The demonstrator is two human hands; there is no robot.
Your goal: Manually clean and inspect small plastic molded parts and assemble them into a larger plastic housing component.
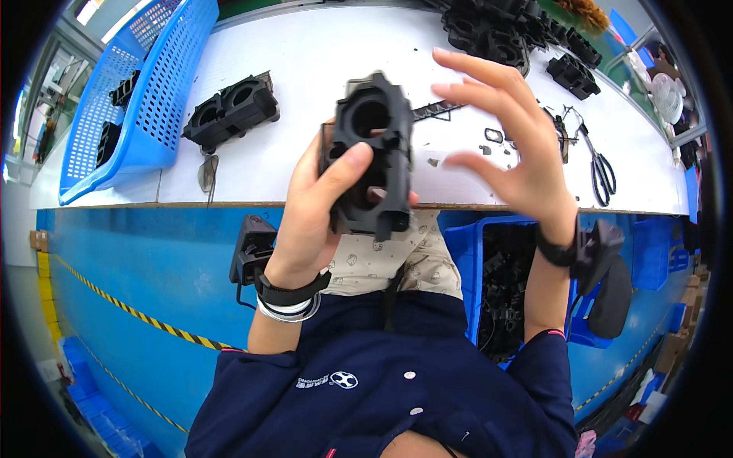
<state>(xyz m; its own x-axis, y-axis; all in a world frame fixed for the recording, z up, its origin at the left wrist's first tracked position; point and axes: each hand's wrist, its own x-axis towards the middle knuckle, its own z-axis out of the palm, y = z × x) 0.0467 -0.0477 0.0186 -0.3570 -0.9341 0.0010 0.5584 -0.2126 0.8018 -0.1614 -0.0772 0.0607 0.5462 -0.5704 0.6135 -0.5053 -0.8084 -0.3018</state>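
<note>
My left hand [322, 192] grips a black moulded plastic part [372, 172] with two large round openings, held upright above the table's front edge. Its thumb presses on the face of the part, between the openings. To the right, my right hand [513, 130] is raised with fingers spread and thumb apart, touching nothing; its outline is slightly blurred. Behind it lie a dark narrow strip [435, 111] and small scraps on the white tabletop. A similar black two-holed part [233, 112] rests on the table at the left, with a small flat piece [208, 174] near it.
A blue perforated basket [164, 99] holding black parts stands at the left. More black parts [489, 30] are heaped at the back right. Black-handled scissors [602, 172] lie near the right front edge. Below the table, a blue bin [472, 267] contains dark pieces.
</note>
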